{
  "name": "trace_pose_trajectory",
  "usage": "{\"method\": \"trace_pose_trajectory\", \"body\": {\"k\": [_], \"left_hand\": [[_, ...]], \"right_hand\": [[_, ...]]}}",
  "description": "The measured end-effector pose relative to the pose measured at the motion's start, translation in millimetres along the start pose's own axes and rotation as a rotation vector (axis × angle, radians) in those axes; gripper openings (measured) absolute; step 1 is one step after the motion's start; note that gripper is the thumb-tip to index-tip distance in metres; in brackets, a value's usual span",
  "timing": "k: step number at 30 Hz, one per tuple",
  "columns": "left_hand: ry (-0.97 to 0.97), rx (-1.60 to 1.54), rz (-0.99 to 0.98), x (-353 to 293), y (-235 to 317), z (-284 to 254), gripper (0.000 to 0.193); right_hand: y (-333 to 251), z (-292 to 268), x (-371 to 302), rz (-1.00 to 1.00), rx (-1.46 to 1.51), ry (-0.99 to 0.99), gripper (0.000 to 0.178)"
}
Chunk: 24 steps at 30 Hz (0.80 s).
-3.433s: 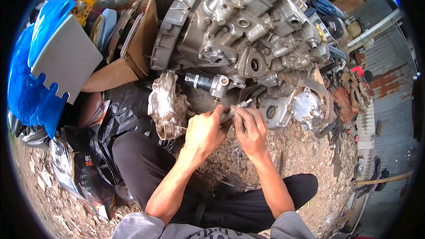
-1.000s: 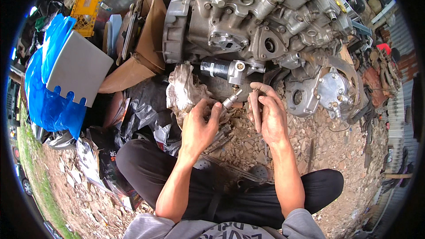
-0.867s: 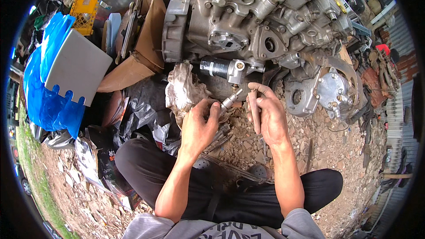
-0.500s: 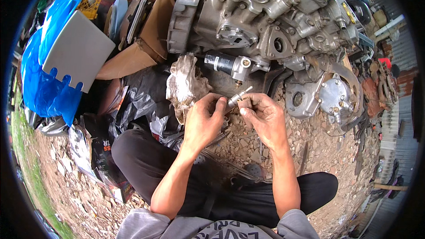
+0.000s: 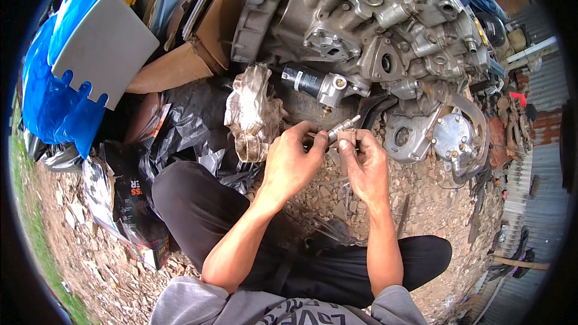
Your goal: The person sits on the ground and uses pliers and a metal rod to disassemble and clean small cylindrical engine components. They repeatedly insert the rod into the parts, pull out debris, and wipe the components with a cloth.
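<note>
My left hand (image 5: 294,155) is closed around a slim, stepped silver metal part (image 5: 344,126), whose thin end points up and to the right. Between the thumb and fingers of my right hand (image 5: 365,159) is a small folded brown piece of sandpaper (image 5: 346,138), close against the metal part. Whether the two touch is hard to make out. Just beyond my hands lies a black cylindrical filter (image 5: 303,81) on a metal housing (image 5: 337,89). A dirty whitish cloth (image 5: 248,105) rests left of it.
A large grey engine block (image 5: 355,18) fills the far side. Metal covers (image 5: 453,135) lie to the right. At the left are a cardboard box (image 5: 174,69), blue plastic (image 5: 51,105) and black plastic bags (image 5: 191,123). Stony ground (image 5: 433,204) surrounds my crossed legs.
Both hands have shifted slightly right, with the metal part and the sandpaper still in them. The sandpaper now faces flatter beside the metal part. The whole view has tilted a little.
</note>
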<state>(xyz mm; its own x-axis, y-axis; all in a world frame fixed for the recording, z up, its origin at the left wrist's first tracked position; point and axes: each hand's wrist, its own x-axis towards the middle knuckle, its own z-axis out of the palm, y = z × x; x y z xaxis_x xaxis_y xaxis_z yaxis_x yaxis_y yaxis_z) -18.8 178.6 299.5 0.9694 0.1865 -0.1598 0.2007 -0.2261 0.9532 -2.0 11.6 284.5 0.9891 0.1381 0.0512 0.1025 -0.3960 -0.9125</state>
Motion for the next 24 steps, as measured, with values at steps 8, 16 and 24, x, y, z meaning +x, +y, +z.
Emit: {"method": "trace_pose_trajectory", "body": {"k": [8,16,24], "left_hand": [[0.002,0.040,0.013,3.9,-7.4,-0.6,0.034],[-0.013,0.077,-0.022,4.5,-2.5,0.6,0.031],[-0.013,0.074,0.005,8.4,-10.4,6.1,0.027]], "right_hand": [[-15.4,6.0,1.7,-0.354,-0.363,0.061,0.011],[-4.8,10.8,5.0,-0.447,-0.452,0.103,0.012],[4.6,19.2,10.6,-0.543,-0.471,0.203,0.012]]}}
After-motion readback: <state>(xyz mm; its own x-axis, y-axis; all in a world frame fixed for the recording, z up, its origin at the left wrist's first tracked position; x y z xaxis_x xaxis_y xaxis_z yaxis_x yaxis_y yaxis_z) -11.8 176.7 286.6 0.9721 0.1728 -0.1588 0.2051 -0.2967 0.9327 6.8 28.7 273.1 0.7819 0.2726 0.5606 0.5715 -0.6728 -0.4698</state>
